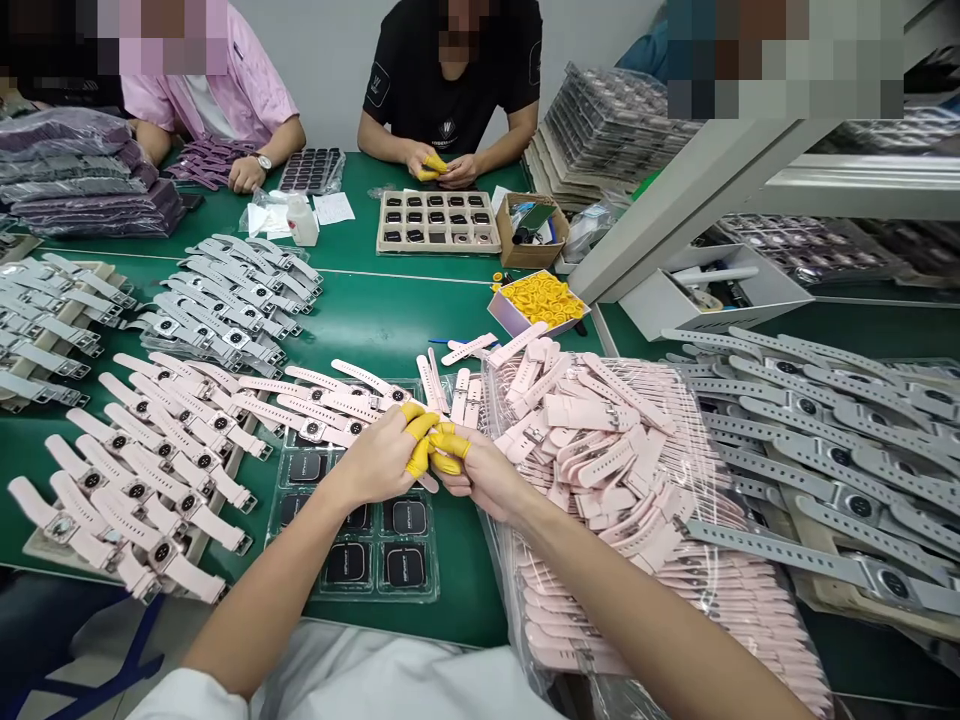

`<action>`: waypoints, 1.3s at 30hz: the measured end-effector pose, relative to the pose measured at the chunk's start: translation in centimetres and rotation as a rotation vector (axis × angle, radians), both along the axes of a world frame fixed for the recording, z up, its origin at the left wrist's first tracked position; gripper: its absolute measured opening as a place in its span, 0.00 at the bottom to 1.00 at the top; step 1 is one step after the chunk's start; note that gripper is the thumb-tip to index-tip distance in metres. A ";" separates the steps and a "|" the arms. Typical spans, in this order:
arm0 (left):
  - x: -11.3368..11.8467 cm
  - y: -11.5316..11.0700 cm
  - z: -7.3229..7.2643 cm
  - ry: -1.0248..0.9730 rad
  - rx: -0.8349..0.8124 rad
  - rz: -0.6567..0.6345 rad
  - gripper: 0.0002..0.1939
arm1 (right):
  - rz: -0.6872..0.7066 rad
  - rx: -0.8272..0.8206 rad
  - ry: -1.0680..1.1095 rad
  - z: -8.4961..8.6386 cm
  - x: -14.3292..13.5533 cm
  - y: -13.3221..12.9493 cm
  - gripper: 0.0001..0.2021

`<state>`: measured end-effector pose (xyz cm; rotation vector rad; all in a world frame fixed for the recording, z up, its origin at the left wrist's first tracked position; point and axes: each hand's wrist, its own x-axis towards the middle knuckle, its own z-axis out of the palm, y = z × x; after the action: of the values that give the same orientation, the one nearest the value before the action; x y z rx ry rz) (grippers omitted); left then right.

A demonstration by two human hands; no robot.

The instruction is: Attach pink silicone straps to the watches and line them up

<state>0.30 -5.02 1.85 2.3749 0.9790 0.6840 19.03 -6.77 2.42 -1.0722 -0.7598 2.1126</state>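
Note:
My left hand (390,450) and my right hand (461,458) meet above a clear tray (431,575) of square black watch faces. Yellow covers sit on several fingertips of both hands. The fingers are pinched together around something small that they hide; a bit of pink strap shows just below them. Behind my left hand lie watches with pink straps (319,395). Right of my right hand, loose pink straps (592,420) are heaped on a plastic-wrapped stack of more pink straps.
Pink-strap watches (161,450) fill a tray at left, grey-strap watches (855,500) at right. A box of yellow finger covers (544,300) stands behind the heap, near a slanted metal post (697,210). People sit across the green table (360,310).

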 end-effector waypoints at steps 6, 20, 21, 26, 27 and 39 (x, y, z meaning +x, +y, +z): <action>-0.3 -0.1 0.9 -0.149 -0.162 -0.023 0.21 | -0.007 0.136 -0.019 0.0 -0.1 0.0 0.21; -9.9 1.9 4.0 0.362 -0.057 0.208 0.12 | 0.446 0.933 -1.032 0.3 1.9 -0.1 0.13; -10.1 1.7 3.8 0.378 -0.099 0.179 0.12 | 0.532 0.922 -1.080 0.5 1.8 -0.4 0.11; -8.8 0.4 2.5 0.493 -0.151 -0.015 0.13 | 0.850 0.957 -1.319 1.2 1.4 -1.5 0.07; -8.3 0.1 2.2 0.530 -0.116 -0.024 0.14 | 0.882 0.962 -1.358 1.3 1.3 -1.6 0.06; -6.6 -7.1 1.4 0.746 0.197 0.351 0.12 | 0.605 1.052 -1.734 5.6 2.2 0.0 0.16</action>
<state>-6.33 -12.17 3.22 2.7122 1.7258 -0.0370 21.23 -6.76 7.98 -1.8562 -2.7054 0.1905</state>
